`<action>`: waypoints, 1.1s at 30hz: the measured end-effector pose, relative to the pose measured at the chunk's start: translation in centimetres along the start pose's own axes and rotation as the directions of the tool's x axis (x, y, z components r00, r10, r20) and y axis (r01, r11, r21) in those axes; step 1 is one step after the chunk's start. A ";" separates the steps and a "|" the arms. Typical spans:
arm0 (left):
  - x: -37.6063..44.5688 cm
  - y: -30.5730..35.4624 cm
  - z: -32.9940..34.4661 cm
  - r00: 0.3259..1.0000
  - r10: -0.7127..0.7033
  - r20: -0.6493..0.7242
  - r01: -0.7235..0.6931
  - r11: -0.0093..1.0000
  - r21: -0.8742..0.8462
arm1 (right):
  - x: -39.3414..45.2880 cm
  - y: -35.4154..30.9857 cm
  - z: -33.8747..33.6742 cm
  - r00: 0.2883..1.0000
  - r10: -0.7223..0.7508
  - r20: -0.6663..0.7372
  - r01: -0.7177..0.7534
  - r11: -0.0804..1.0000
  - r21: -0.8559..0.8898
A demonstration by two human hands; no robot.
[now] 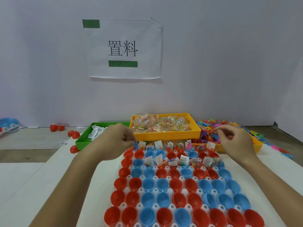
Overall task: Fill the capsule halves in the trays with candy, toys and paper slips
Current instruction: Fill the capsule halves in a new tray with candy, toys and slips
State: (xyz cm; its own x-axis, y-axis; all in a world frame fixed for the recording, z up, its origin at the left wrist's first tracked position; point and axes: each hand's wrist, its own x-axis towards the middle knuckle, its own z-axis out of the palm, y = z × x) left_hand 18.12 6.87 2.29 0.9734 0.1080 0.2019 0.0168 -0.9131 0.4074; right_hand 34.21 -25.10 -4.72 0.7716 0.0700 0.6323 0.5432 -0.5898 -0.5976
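A white tray (180, 178) lies on the desk (24, 177) in the near middle, its pockets filled with red and blue capsule halves (148, 183) standing open side up. The two far rows that hold fillings show paper slips (158, 158) poking upright among small coloured candies and toys; the nearer rows of halves are bare inside.

The left hand (118, 141) reaches over the far left corner of the tray, its fingers curled; its grip pinches a small blue toy (135, 145) just above the far-left halves. The right hand (234, 141) hovers over the far right corner of the tray, near the toy pile, with fingers bent and thumb meeting the fingertips; whether that grip holds anything cannot be told.

Beyond the tray stand three supply trays. A green tray (82, 141) at the far left holds white paper slips (96, 132). A yellow tray (165, 135) in the middle holds clear-wrapped candy packets (160, 123). A second yellow tray (255, 147) at the far right is heaped with bright plastic toys (211, 128), some spilling onto the desk.

Loose red capsule halves (56, 128) lie on the desk to the far left, and a white sheet (124, 48) with printed characters and green tape hangs on the wall behind.
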 end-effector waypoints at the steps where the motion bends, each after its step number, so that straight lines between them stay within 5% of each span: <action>1: 0.0 -0.2 0.1 1.000 -0.011 0.024 0.011 1.000 0.024 | -0.2 1.2 0.0 0.999 0.019 -0.044 -0.020 1.000 -0.019; 5: 0.2 -0.3 0.9 0.996 -0.032 0.083 0.030 0.999 0.024 | -1.0 4.0 0.5 0.991 0.002 -0.132 -0.013 0.997 -0.080; 16: 0.5 0.2 2.6 0.983 -0.033 0.179 0.024 0.998 0.055 | -1.1 4.5 1.6 0.996 -0.064 -0.065 0.054 0.988 -0.148; 33: 0.6 0.3 3.0 0.987 -0.012 0.160 -0.007 0.993 0.118 | -1.1 4.3 1.6 0.997 -0.043 -0.068 0.034 0.992 -0.125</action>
State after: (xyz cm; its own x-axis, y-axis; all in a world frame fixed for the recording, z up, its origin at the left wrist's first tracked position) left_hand 19.38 5.45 -0.13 0.9972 0.0543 0.0521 0.0364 -0.9539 0.2979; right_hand 36.19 -26.43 -8.74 0.7231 0.0403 0.6896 0.5239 -0.6827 -0.5094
